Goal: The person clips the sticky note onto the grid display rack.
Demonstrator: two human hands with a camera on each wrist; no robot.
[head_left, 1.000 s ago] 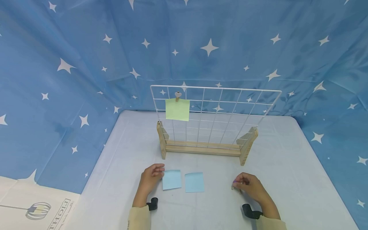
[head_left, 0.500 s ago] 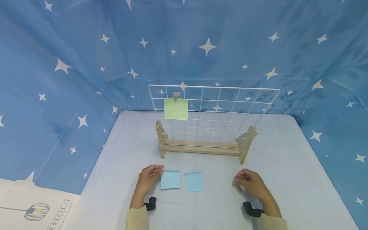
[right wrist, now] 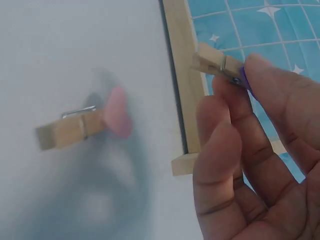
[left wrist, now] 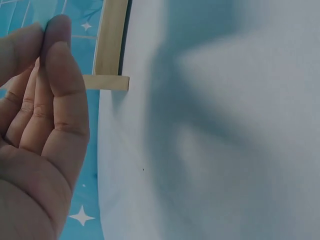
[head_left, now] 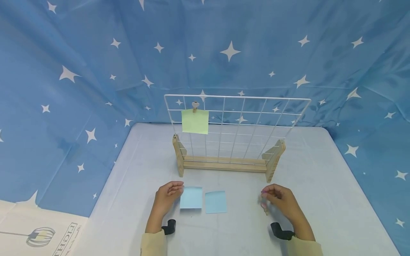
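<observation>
My left hand (head_left: 166,197) pinches the upper left corner of a blue sticky note (head_left: 191,197), which casts a shadow below its lower edge. A second blue sticky note (head_left: 215,202) lies on the table just to its right. Between thumb and forefinger, my right hand (head_left: 281,199) holds a small wooden clothespin (right wrist: 215,61) by its purple end. Under that hand, another clothespin (right wrist: 75,131) with a pink heart rests on the table. In the left wrist view, thumb and fingertips meet, and the note is barely discernible behind them.
Behind the hands stands a white wire grid (head_left: 237,117) in a wooden base (head_left: 224,166). A green sticky note (head_left: 194,122) hangs at its upper left from a heart clothespin (head_left: 195,105). Starry blue cloth (head_left: 256,42) surrounds the white table (head_left: 141,156).
The left blue note has risen slightly in my left hand. My right hand has moved up and away from the table with the purple clothespin, leaving the pink-heart one exposed.
</observation>
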